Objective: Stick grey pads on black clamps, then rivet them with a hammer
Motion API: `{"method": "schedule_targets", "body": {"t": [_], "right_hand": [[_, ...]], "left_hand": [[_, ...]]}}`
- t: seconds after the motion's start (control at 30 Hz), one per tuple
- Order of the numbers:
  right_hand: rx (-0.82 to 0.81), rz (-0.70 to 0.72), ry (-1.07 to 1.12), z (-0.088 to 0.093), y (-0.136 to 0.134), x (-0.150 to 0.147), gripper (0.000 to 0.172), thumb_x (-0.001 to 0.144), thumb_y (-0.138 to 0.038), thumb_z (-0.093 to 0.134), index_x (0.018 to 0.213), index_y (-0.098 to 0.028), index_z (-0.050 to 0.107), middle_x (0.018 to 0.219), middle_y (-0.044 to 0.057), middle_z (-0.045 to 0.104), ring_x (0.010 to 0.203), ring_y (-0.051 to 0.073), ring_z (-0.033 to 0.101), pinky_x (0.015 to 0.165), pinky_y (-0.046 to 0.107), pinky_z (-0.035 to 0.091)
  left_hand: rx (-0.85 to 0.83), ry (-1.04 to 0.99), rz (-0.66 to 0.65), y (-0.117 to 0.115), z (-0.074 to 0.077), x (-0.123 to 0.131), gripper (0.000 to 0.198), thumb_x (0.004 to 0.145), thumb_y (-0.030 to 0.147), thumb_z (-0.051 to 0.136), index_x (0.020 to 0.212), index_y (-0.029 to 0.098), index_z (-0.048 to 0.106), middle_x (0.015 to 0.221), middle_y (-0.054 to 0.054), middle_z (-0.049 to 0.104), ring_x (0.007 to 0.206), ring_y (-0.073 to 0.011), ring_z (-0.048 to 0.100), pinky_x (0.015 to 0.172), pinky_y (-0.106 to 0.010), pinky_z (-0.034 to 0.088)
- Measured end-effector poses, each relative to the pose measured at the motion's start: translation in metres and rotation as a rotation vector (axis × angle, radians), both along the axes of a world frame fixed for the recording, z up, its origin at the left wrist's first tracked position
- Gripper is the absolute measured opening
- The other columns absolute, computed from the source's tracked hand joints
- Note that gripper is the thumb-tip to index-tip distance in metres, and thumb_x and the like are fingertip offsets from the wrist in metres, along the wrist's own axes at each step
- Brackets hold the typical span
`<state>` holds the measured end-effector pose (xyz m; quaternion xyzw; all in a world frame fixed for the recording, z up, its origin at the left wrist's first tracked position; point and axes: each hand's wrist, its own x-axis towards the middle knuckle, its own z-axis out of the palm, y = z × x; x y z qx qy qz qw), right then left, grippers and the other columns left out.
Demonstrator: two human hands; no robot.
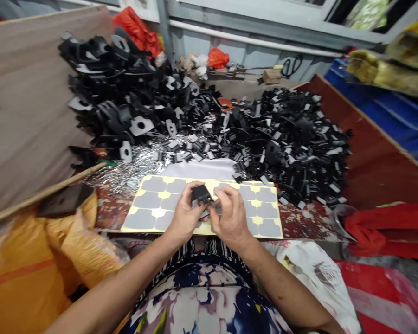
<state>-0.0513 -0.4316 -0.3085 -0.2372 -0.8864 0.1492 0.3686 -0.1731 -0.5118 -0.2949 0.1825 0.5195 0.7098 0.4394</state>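
Grip: left hand (184, 212) is closed on a black part (201, 193), thumb and fingers on its sides. Right hand (231, 214) is curled at the part's near right edge, thumb and fingertips bunched close. Can't tell whether it also pinches something small; fingers hide it.

Part is up off the table (313, 221), just over the sheet (280, 218) of grey pads (143, 218) on yellow backing.

Progress: my read is one part mid-handling, not finished. Sheet looks mostly full: pads in rows on both left and right sides. Some yellow shows between the hands, but they cover too much of the middle to count pads gone. Plenty left by the look of it: big small-parts heap (299, 134) at the back right, larger-piece heap (114, 88) at the back left, loose metal bits (125, 169) between it and the sheet. Can't sort done from undone in the heaps; some pieces show light faces, which may or may not be pads.

Writing: white bag (309, 264) at lower right has a dark printed logo, possibly "BR", plus red print, not legible. No brand readable on part or sheet.
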Motion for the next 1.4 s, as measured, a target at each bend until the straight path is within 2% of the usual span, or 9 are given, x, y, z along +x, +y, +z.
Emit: {"method": "schedule_targets", "body": {"t": [0.1,0.23,0.3,0.4,0.5,0.7,0.9,1.03,1.4], "right_hand": [[-0.009,-0.142,-0.122,0.003,0.018,0.024,0.055,0.087,-0.041,0.077,0.135,-0.023,0.058,0.126,0.015,0.064,0.115,0.034,0.061,0.097,0.052,0.050],[-0.066,-0.205,-0.188,0.026,0.067,0.091,0.008,0.097,-0.030,0.064,0.092,-0.026,0.069,0.093,0.004,0.072,0.092,0.024,0.065,0.086,0.039,0.050],[0.035,-0.377,-0.236,0.036,0.090,0.128,0.017,0.100,-0.029,0.059,0.088,-0.025,0.069,0.091,0.005,0.072,0.091,0.024,0.064,0.086,0.038,0.048],[0.171,-0.640,-0.401,0.035,0.117,0.167,0.017,0.096,-0.038,0.064,0.094,-0.022,0.069,0.096,0.010,0.072,0.092,0.027,0.063,0.078,0.037,0.045],[0.087,-0.692,-0.438,0.020,0.136,0.184,0.015,0.093,-0.035,0.062,0.096,-0.021,0.068,0.090,0.009,0.072,0.079,0.025,0.064,0.067,0.034,0.042],[-0.442,-0.653,0.331,0.012,0.144,0.161,0.028,0.078,-0.046,0.074,0.087,-0.024,0.060,0.066,-0.001,0.063,0.056,0.020,0.062,0.057,0.033,0.051],[-0.992,-0.064,0.349,0.017,0.062,0.058,0.028,0.081,-0.043,0.077,0.092,-0.025,0.059,0.073,-0.002,0.069,0.055,0.015,0.065,0.056,0.030,0.057],[-0.673,-0.010,0.054,0.009,0.020,0.048,0.014,0.097,-0.030,0.061,0.109,-0.024,0.064,0.092,0.003,0.074,0.079,0.019,0.070,0.075,0.035,0.058],[-0.040,-0.009,-0.320,-0.011,-0.016,0.075,0.009,0.099,-0.016,0.063,0.099,-0.023,0.070,0.111,0.004,0.078,0.100,0.027,0.058,0.086,0.044,0.041]], "left_hand": [[-0.136,0.138,-0.140,-0.009,-0.002,-0.005,0.052,0.072,0.025,0.088,0.117,0.029,0.061,0.095,0.002,0.059,0.060,-0.0085,0.053,0.044,-0.017,0.046],[-0.397,0.085,-0.565,-0.003,0.029,-0.046,0.052,0.074,0.032,0.089,0.120,0.026,0.066,0.094,-0.004,0.068,0.059,-0.0135,0.060,0.044,-0.022,0.047],[-0.347,0.085,-0.476,0.012,0.065,-0.077,0.054,0.074,0.035,0.090,0.121,0.027,0.065,0.094,-0.007,0.073,0.073,-0.0215,0.070,0.056,-0.029,0.057],[0.153,0.168,-0.100,0.038,0.121,-0.118,0.041,0.088,0.043,0.075,0.126,0.031,0.062,0.111,-0.002,0.075,0.114,-0.0284,0.068,0.097,-0.050,0.060],[0.269,0.175,-0.044,0.054,0.141,-0.125,0.059,0.083,0.043,0.081,0.135,0.030,0.056,0.128,-0.006,0.072,0.128,-0.0302,0.063,0.111,-0.054,0.051],[-0.179,0.095,-0.539,0.045,0.057,-0.050,0.051,0.079,0.023,0.087,0.126,0.019,0.069,0.106,-0.012,0.076,0.090,-0.0246,0.072,0.093,-0.048,0.058],[0.030,0.000,-0.404,0.038,0.019,-0.004,0.078,0.079,0.023,0.087,0.148,0.032,0.052,0.127,-0.010,0.070,0.114,-0.0265,0.067,0.094,-0.040,0.057],[-0.037,-0.007,-0.270,0.038,0.026,-0.023,0.042,0.085,0.021,0.080,0.122,0.027,0.060,0.090,-0.002,0.067,0.077,-0.0199,0.069,0.069,-0.035,0.061],[-0.216,-0.058,-0.539,0.076,-0.004,-0.008,0.056,0.082,0.002,0.067,0.129,0.028,0.050,0.094,-0.004,0.062,0.065,-0.0218,0.074,0.050,-0.030,0.061]]}}
